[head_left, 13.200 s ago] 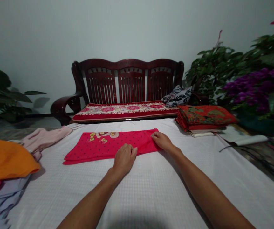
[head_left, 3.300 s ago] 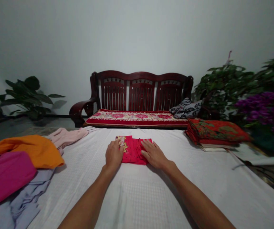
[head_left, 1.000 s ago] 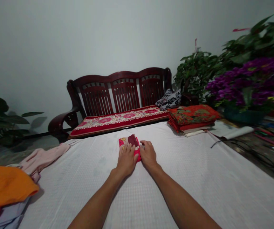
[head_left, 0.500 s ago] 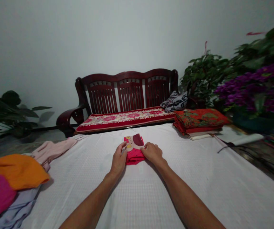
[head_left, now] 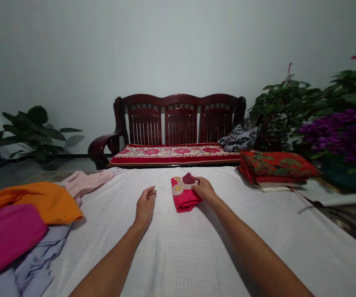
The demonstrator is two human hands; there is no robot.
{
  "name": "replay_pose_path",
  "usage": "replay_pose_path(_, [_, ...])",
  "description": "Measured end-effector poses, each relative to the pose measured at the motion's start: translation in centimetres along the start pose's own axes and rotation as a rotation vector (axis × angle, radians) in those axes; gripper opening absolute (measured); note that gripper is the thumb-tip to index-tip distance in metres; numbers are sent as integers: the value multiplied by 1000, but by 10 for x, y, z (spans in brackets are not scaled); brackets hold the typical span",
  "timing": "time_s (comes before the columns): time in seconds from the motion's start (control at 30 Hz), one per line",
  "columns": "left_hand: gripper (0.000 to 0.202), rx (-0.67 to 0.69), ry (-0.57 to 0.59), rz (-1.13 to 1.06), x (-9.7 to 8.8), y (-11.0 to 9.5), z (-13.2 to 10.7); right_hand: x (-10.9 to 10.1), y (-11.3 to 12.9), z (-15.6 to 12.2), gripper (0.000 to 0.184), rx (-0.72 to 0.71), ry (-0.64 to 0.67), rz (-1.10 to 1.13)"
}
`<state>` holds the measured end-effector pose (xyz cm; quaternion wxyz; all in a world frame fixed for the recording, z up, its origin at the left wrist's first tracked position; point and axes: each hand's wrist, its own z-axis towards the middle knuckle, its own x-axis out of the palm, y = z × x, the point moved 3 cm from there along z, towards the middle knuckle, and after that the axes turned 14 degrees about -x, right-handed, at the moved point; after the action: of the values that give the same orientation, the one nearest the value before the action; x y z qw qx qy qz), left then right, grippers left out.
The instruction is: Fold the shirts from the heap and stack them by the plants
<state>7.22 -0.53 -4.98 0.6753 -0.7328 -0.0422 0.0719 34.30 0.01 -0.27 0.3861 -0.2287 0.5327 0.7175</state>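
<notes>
A small folded pink garment [head_left: 184, 199] with a pale cartoon print lies at the middle of the white cloth [head_left: 178, 255]. My right hand [head_left: 205, 190] pinches its right edge between thumb and fingers, and that corner looks slightly raised. To the left of the garment, apart from it, is my left hand [head_left: 145, 206]. Its fingers are loosely bent and hold nothing. The fingertips of the right hand are partly hidden by the hand itself.
At the left lie an orange garment [head_left: 48, 202], a magenta one [head_left: 10, 239], a grey-lilac one [head_left: 41, 264] and a pale pink one [head_left: 86, 183]. A red patterned folded stack [head_left: 277, 167] sits far right. Behind stand a wooden bench [head_left: 181, 119] and plants [head_left: 289, 107].
My left hand has let go of the folded garment and moved left. My right hand keeps hold of its right edge. The view has turned slightly left.
</notes>
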Motion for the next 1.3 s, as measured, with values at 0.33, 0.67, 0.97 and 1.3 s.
replay_pose_path(0.33, [43,51,-201,9,-11,-1,3,-27,95,-32,42,-766,141,-296])
replay_pose_path(0.67, [29,565,-240,294,-5,-21,-23,-19,-19,-43,29,-179,-187,266])
replay_pose_path(0.97, [35,757,113,712,71,-39,-69,2,-46,-21,29,-32,-58,202])
replay_pose_path(1.3, [14,490,130,644,81,-27,-47,6,-41,-4,33,-102,121,136])
